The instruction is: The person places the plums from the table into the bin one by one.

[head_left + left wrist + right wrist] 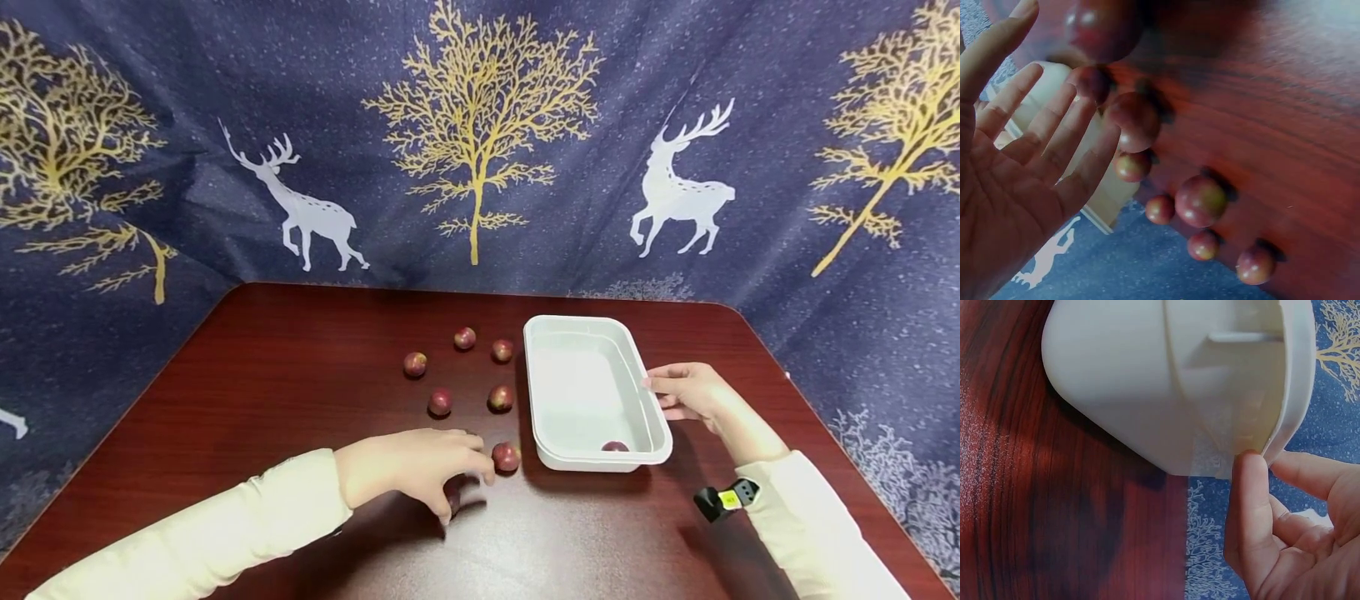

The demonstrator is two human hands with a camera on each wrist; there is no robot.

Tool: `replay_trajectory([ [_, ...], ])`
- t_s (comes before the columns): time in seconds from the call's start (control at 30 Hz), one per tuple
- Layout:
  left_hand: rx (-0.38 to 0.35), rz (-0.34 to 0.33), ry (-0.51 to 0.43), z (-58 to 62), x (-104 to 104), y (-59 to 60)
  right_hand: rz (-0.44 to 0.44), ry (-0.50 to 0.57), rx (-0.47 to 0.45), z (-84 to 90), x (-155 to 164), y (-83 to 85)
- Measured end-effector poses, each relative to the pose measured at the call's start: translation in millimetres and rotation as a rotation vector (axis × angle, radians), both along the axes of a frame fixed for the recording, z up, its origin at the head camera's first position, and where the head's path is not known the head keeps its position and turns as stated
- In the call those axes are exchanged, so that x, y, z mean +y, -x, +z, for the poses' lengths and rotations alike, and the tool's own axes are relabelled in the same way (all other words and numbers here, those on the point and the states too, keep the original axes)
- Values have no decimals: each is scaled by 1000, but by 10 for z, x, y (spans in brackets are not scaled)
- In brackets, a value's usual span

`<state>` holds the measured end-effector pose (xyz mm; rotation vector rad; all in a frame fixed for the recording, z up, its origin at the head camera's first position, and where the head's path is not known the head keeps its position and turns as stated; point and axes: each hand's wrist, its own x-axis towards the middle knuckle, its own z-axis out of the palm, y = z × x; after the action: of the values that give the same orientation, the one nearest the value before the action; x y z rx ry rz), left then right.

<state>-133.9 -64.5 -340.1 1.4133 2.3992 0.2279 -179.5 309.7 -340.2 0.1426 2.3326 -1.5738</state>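
My left hand (427, 468) hovers low over the table with its thumb and fingers spread. Beneath it a round red-purple fruit (453, 503) is mostly hidden; in the left wrist view a large fruit (1102, 28) appears beyond the fingertips, and the palm holds nothing. Another fruit (506, 457) lies right by the fingertips. On the right, my right hand (688, 390) pinches the long right rim of a white plastic tub (587, 457) between thumb and fingers, as the right wrist view also shows. One fruit (615, 447) sits inside the tub at its near end.
Several more red-purple fruits (440, 402) lie scattered on the dark red wooden table (300, 367), left of the tub. A navy cloth (420, 250) with white deer and golden trees hangs behind the table. A black strap mount (726, 500) sits at my right wrist.
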Motion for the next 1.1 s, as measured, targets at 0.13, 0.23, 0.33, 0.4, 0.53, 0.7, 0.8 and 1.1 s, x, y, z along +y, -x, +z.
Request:
replay_trajectory([
  [0.13,23,-3,23,-48,-34,-12,-1,-7,-1,-5,12,-1],
  [0.23,42,0,34,-86,-53,-17,-1,-2,1,-6,8,4],
  [0.33,48,4,42,-119,-66,-19,0,1,-1,-8,3,10],
  [0.4,46,4,46,-133,-71,-20,2,2,-3,-9,4,12],
  [0.53,42,6,62,-157,-74,-23,3,-3,-6,-13,10,13],
  [0.7,14,38,86,-186,-79,-25,-3,-2,-7,-8,-3,10],
  [0.8,2,53,86,-193,-87,-27,-3,-1,-8,-3,-12,9],
  [1.1,-13,46,65,-198,-93,-26,-7,-7,-11,0,-16,6],
])
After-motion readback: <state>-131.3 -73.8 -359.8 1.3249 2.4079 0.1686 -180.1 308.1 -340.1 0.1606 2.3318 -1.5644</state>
